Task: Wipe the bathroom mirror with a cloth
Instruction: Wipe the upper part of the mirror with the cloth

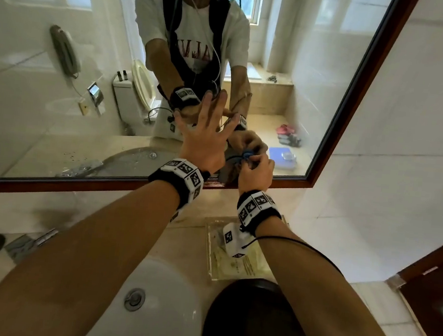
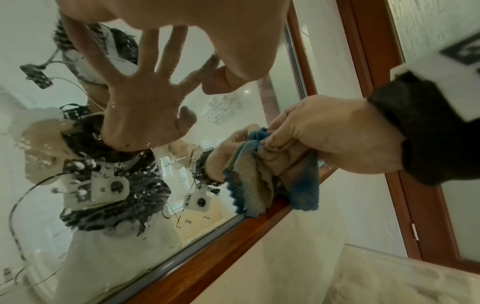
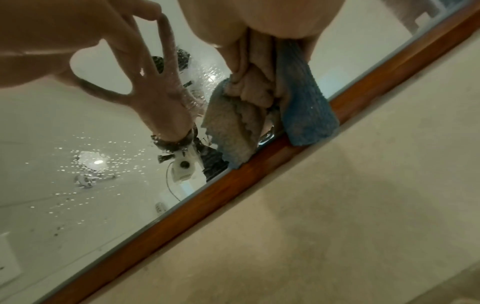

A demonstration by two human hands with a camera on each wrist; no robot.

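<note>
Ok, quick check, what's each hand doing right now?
Left hand: open, fingers spread, fingertips on the mirror.
Right hand: closed, bunched cloth in its grip at the mirror's lower edge.

Only one bit of lettering on show: dark red capitals across the chest of the white T-shirt point(image 1: 196, 50), seen reversed in the mirror point(image 1: 45, 112) and too broken up to read. The wristbands point(image 1: 185, 174) carry black-and-white square code markers, no words.
</note>
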